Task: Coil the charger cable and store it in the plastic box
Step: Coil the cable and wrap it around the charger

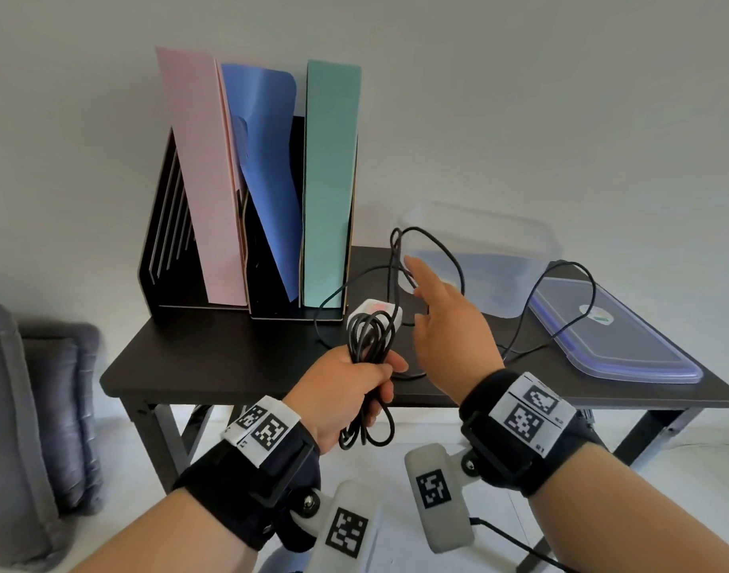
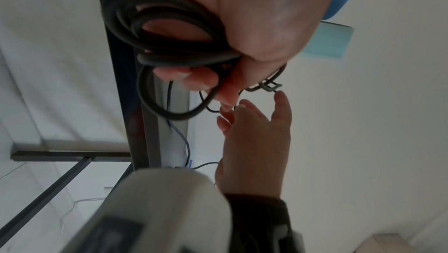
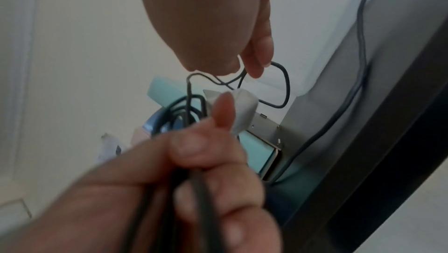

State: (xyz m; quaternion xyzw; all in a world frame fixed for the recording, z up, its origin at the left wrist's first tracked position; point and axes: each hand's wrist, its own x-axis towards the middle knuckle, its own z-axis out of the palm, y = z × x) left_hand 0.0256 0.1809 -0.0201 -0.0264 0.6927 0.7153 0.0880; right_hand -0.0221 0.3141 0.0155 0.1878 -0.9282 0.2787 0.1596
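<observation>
Head view: left hand (image 1: 346,390) grips coiled charger cable (image 1: 371,337); right hand (image 1: 445,324), at two o'clock of it, pinches a loose strand before plastic box (image 1: 499,258)

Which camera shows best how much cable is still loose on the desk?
The head view: the uncoiled charger cable runs across the lid and desk to the right hand. The right wrist view catches only a blurred stretch; the left wrist view shows mainly the coil in the left hand.
</observation>
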